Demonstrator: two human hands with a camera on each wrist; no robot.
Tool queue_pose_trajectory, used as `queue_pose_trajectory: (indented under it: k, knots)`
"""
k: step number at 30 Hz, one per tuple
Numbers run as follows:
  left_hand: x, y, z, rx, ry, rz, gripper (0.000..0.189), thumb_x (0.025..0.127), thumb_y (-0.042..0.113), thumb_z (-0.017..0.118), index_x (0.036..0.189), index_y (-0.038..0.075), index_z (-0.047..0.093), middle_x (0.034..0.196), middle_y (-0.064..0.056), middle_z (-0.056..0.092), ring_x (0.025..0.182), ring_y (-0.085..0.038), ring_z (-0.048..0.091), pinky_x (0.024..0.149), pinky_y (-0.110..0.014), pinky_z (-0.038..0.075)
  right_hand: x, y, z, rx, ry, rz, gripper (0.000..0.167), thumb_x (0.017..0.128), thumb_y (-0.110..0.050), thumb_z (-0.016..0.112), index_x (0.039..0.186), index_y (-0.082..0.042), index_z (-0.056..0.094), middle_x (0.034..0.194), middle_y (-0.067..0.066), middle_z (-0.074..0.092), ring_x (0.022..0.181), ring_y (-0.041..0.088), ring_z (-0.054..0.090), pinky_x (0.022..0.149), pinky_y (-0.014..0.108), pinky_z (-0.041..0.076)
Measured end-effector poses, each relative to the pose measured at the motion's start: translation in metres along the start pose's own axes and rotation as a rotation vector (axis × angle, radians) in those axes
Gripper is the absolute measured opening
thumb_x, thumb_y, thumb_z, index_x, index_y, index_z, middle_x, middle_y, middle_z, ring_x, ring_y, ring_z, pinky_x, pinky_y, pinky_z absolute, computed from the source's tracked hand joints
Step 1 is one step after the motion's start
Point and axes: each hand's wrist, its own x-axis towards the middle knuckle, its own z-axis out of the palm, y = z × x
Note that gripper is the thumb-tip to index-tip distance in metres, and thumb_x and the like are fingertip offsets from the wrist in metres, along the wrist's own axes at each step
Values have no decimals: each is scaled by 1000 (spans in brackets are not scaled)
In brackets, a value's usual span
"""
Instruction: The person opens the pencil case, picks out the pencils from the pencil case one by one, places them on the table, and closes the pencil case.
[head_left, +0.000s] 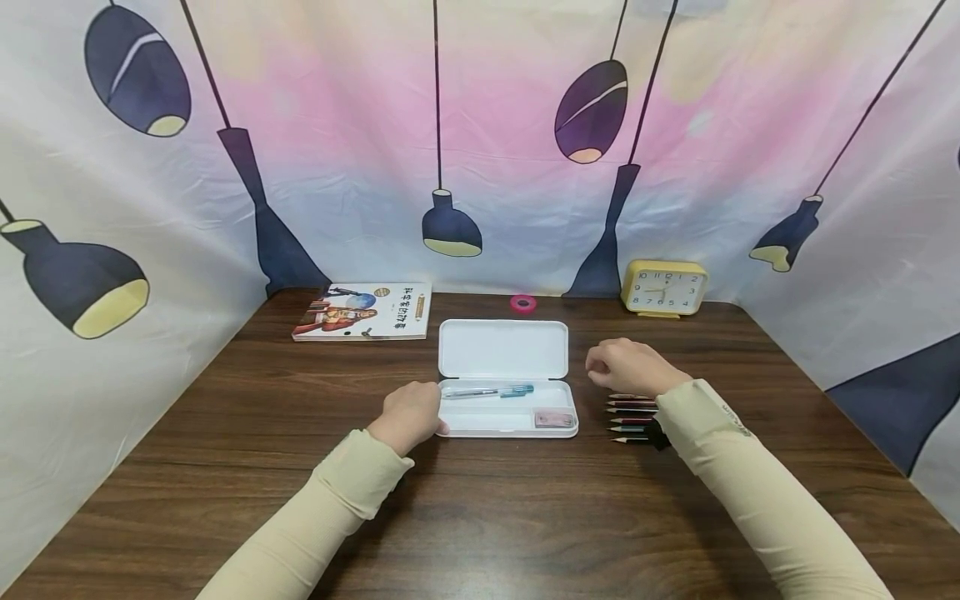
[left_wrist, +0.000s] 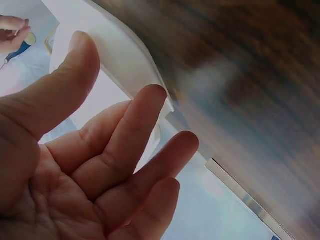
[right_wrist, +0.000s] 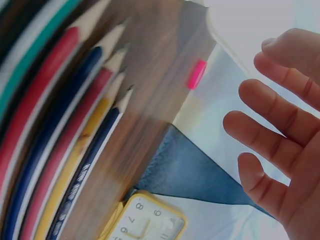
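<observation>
My left hand (head_left: 408, 415) is at the left end of a white pencil case (head_left: 502, 350), which lies with its lid raised. In the left wrist view its fingers (left_wrist: 145, 125) are loosely bent against the case's edge. A clear pen with a blue cap (head_left: 487, 392) and a pinkish eraser-like block (head_left: 553, 419) lie in the case. My right hand (head_left: 633, 367) hovers right of the case, just beyond several sharpened pencils (head_left: 630, 408). Its fingers are loosely curled with nothing visible between them. My sleeve hides the pencils' back ends.
A book (head_left: 390, 312) lies at the back left. A pink ring-shaped roll (head_left: 522, 303) is behind the case, and a yellow clock (head_left: 664, 287) stands at the back right. Patterned cloth (head_left: 360, 167) hangs behind the brown wooden table (head_left: 525, 517).
</observation>
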Motion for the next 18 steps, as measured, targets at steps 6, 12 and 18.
queue_pose_trajectory:
  k: [6, 12, 18]
  knots:
    - [0, 0, 0, -1, -4, -4, 36, 63, 30, 75, 80, 2, 60, 74, -10, 60, 59, -17, 50, 48, -34, 42, 14, -8, -4, -9, 0, 30, 8, 80, -17, 57, 85, -13, 63, 69, -6, 49, 61, 10, 44, 53, 27, 37]
    - [0, 0, 0, 3, 0, -2, 35, 63, 31, 75, 79, 3, 60, 75, -10, 61, 61, -17, 51, 48, -35, 42, 24, -13, -6, -22, 16, 42, 6, 81, -17, 56, 84, -13, 61, 67, -5, 48, 61, 11, 44, 54, 29, 38]
    - [0, 0, 0, 1, 0, -6, 36, 62, 31, 76, 79, 3, 60, 77, -11, 61, 62, -18, 52, 49, -35, 42, 34, -13, -5, -15, 106, 42, 11, 80, -15, 56, 87, -9, 61, 70, -4, 53, 62, 12, 48, 55, 30, 41]
